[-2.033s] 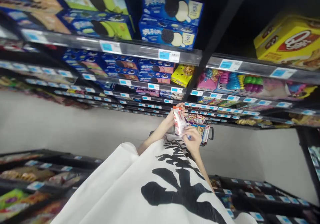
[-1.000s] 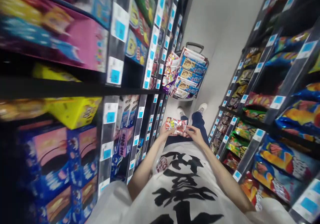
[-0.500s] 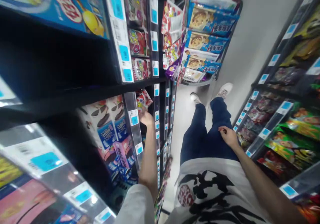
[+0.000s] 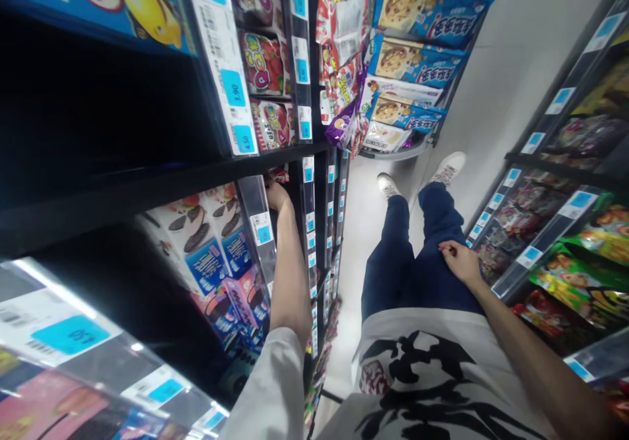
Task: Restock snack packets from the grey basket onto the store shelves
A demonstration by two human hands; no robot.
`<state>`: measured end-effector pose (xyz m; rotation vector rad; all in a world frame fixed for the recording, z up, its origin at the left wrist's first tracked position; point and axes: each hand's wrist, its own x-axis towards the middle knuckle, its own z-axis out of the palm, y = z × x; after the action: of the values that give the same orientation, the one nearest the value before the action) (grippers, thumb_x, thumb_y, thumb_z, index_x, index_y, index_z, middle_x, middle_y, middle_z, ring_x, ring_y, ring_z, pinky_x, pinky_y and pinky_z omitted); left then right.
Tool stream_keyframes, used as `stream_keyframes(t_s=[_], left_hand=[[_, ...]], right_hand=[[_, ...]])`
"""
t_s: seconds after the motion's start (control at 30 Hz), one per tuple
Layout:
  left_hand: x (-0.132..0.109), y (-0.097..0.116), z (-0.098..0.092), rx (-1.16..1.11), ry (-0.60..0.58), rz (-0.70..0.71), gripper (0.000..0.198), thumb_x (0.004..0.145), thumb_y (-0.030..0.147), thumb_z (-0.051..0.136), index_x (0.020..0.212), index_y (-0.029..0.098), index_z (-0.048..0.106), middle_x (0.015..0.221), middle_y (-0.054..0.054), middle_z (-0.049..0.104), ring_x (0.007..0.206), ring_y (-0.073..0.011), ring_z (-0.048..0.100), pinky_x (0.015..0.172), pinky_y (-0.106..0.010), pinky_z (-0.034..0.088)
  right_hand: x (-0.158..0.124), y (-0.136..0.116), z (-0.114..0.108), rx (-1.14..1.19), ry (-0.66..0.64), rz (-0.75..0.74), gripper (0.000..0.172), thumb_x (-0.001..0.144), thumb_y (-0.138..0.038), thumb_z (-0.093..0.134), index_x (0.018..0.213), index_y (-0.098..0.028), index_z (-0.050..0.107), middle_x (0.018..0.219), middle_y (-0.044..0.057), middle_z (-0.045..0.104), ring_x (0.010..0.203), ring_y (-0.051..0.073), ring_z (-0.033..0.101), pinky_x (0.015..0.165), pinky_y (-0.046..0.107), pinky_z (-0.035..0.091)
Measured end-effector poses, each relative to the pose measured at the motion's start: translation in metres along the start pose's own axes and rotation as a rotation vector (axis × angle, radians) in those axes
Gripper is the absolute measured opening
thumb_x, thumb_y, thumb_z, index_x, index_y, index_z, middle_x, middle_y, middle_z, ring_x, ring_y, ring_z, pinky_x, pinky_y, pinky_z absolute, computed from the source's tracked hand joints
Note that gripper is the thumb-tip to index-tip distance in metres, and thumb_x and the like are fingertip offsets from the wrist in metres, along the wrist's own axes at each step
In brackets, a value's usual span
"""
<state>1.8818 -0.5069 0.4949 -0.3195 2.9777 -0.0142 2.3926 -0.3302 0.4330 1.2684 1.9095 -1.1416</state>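
Note:
My left hand (image 4: 276, 196) reaches into the gap of a lower shelf, past a clear price strip (image 4: 260, 214). Its fingers are hidden inside, so whether they hold anything does not show. Just above it, a sliver of a red candy packet (image 4: 280, 174) is visible. Left of the strip stand white and blue cookie boxes (image 4: 199, 237) with pink boxes (image 4: 240, 299) below them. My right hand (image 4: 460, 262) hangs at the thigh of my dark blue trousers, its fingers loosely curled together with nothing visible in them.
Red candy bags (image 4: 268, 63) fill the shelf above. At the aisle end, a rack (image 4: 417, 152) holds blue cookie bags (image 4: 417, 60), with candy packets (image 4: 341, 34) hanging beside it. On the right, another shelf carries green snack bags (image 4: 572, 273). Pale floor (image 4: 515, 47) runs between.
My left hand has gone deeper into the shelf gap, and the red packet seen at its fingers is now mostly hidden. My right hand stays by the thigh. The view has shifted slightly.

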Motion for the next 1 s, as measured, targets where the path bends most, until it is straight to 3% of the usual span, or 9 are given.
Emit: stream_keyframes(t_s=[0.13,0.27,0.37,0.53,0.77,1.0], left_hand=[[-0.017,-0.004,-0.001,0.023,0.060,-0.075,0.049,0.093,0.025,0.056,0.138,0.003,0.051,0.138,-0.029,0.056,0.140,-0.0366,0.046,0.119,-0.051,0.033],[-0.039,-0.010,0.000,0.045,0.064,0.183,0.047,0.093,0.025,0.059,0.138,0.013,0.055,0.154,-0.023,0.041,0.149,-0.0361,0.031,0.124,-0.052,0.021],[-0.038,-0.011,0.006,0.043,0.017,0.329,0.039,0.094,0.024,0.056,0.132,0.017,0.063,0.155,-0.019,0.041,0.151,-0.0346,0.027,0.124,-0.051,0.019],[-0.015,-0.001,0.021,0.048,-0.026,0.334,0.035,0.092,0.023,0.058,0.124,0.012,0.066,0.140,-0.021,0.056,0.143,-0.0330,0.040,0.123,-0.047,0.023],[0.014,0.001,0.036,0.120,-0.038,0.118,0.027,0.094,0.027,0.055,0.112,0.011,0.067,0.119,-0.021,0.069,0.117,-0.0333,0.063,0.105,-0.044,0.047],[0.034,-0.004,0.044,0.094,-0.010,0.055,0.021,0.093,0.015,0.047,0.102,0.006,0.065,0.118,-0.024,0.068,0.117,-0.0338,0.064,0.103,-0.042,0.048]], right_hand=[[0.001,0.002,0.003,-0.001,0.009,0.008,0.027,0.084,-0.030,0.053,0.094,-0.022,0.076,0.083,0.004,0.077,0.071,0.020,0.070,0.066,0.029,0.049],[0.001,0.001,0.003,0.017,0.013,0.009,0.027,0.083,-0.029,0.053,0.093,-0.023,0.076,0.085,0.003,0.077,0.071,0.019,0.070,0.066,0.028,0.049],[0.001,0.000,0.003,0.017,0.005,0.013,0.027,0.082,-0.030,0.053,0.093,-0.022,0.077,0.084,0.004,0.077,0.071,0.020,0.070,0.067,0.029,0.049],[0.002,0.000,0.003,0.019,-0.006,0.032,0.027,0.082,-0.030,0.053,0.094,-0.023,0.076,0.087,0.003,0.078,0.073,0.020,0.071,0.068,0.029,0.049],[0.000,-0.002,0.004,-0.005,0.006,0.027,0.028,0.084,-0.031,0.053,0.096,-0.022,0.076,0.084,0.004,0.077,0.073,0.020,0.071,0.068,0.029,0.050],[0.000,0.001,0.005,0.007,-0.005,0.027,0.028,0.086,-0.030,0.051,0.097,-0.022,0.076,0.087,0.003,0.078,0.078,0.020,0.071,0.075,0.029,0.052]])
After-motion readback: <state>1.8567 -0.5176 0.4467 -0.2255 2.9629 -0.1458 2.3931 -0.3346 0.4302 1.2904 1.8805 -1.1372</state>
